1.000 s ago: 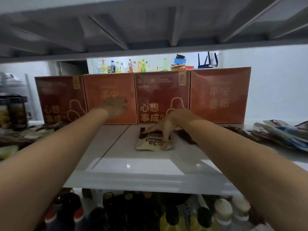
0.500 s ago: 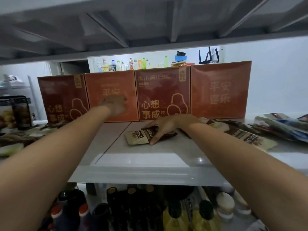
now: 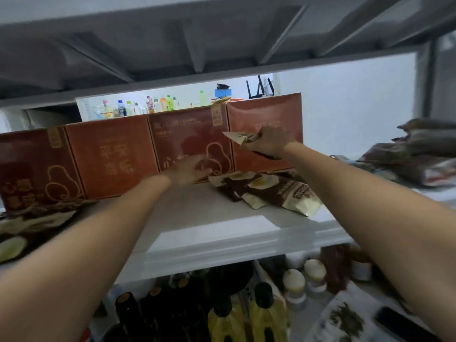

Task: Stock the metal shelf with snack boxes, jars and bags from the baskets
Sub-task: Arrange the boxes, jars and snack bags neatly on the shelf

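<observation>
Your right hand [image 3: 269,141] grips a snack bag [image 3: 237,137], raised. Your left hand [image 3: 190,169] is blurred; I cannot tell its finger state.

Shop: metal shelf [image 3: 222,245], snack boxes [image 3: 111,154], bottles [image 3: 222,314]

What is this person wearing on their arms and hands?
No sleeves show: both forearms are bare to the frame's edge. The left hand and right hand wear no gloves and no watch. Blur hides any rings.

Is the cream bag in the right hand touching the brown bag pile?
Apart. Head view: right hand holds cream snack bag up; red cardboard box shows between it and brown bag pile.
</observation>
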